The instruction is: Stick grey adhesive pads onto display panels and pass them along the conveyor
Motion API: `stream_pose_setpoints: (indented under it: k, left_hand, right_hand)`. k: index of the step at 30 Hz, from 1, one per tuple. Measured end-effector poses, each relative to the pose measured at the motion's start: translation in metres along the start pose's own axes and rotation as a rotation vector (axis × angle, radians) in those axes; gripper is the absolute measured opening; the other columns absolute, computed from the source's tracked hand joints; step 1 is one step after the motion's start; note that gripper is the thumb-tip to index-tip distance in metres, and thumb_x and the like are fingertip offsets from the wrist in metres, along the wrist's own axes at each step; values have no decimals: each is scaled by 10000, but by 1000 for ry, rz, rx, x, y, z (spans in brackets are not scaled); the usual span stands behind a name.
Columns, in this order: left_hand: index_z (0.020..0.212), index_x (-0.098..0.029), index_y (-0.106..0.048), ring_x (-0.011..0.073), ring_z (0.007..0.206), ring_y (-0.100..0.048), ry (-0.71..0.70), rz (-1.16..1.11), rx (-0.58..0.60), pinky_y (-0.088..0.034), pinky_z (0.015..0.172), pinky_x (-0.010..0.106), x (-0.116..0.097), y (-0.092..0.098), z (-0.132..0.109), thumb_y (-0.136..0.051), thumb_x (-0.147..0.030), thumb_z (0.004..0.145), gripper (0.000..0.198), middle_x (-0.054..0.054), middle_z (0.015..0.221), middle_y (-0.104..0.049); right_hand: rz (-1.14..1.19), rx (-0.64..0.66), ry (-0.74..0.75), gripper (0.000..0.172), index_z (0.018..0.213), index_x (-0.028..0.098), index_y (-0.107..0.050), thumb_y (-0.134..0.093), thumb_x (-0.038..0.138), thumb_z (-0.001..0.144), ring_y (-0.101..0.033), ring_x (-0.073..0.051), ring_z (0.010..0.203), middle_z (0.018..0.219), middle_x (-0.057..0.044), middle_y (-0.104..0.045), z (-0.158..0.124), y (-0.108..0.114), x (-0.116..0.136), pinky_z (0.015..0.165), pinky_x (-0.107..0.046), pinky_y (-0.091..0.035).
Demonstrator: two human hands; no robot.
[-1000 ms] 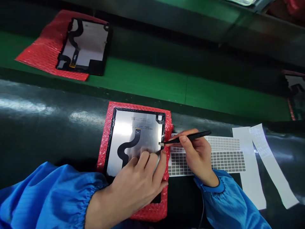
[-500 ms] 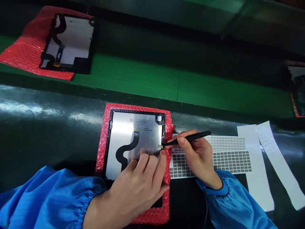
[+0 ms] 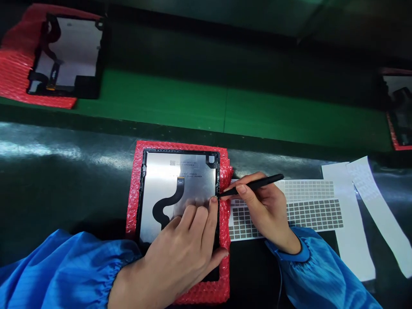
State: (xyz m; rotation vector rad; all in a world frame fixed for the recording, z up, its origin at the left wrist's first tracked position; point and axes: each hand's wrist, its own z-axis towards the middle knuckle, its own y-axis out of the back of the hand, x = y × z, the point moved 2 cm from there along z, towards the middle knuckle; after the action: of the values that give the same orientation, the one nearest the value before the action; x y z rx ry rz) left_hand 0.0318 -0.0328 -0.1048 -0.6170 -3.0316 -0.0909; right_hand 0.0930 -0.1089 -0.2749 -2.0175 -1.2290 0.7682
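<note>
On red bubble-wrap [image 3: 131, 206], panel [image 3: 199, 186] under left fingers [image 3: 210, 216].

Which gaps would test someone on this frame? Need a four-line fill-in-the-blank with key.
1. The right hand holds a pointed tool coloured ____.
2. The left hand lies over a panel set on ____ bubble wrap.
3. In the picture, the gridded sheets lie to the ____ of that panel.
4. Both sleeves are ____.

Missing words: black; red; right; blue.
</note>
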Motion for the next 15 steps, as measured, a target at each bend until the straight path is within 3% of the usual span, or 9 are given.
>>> stream_pose_setpoints:
  k: [4,9,12,15]
  left_hand:
    - [1404,86,-541,311,966,-689,-16,-8,17,-593,687,364,3,4,4,-564,-420,977,663,210,1090,-689]
    - [1342,37,-608,304,908,-693,-35,-2,-8,-562,665,371,1,10,11,-605,-421,970,590,184,1043,-714]
    - [1364,-17,-621,310,1040,-670,-157,-17,-43,-550,834,412,-14,6,15,-555,-459,1006,573,167,1153,-717]
    - [1368,-10,-643,370,1284,-568,-285,15,17,-431,1075,489,-31,-6,16,-559,-537,992,653,215,1398,-637]
  right_hand:
    - [28,-82,31,195,976,248,-670,-733,432,961,-823,-218,706,914,-30,-795,0,10,4,674,-355,-715]
    - [-98,-192,39,175,982,255,-687,-738,421,958,-814,-225,684,921,-43,-801,-11,38,-2,624,-354,-706]
    - [-164,-190,32,148,978,249,-710,-755,387,950,-812,-223,696,912,-47,-804,-21,48,-12,624,-338,-701]
    - [-221,-145,23,130,966,231,-717,-761,352,946,-813,-223,702,897,-56,-803,-28,48,-19,635,-328,-697]
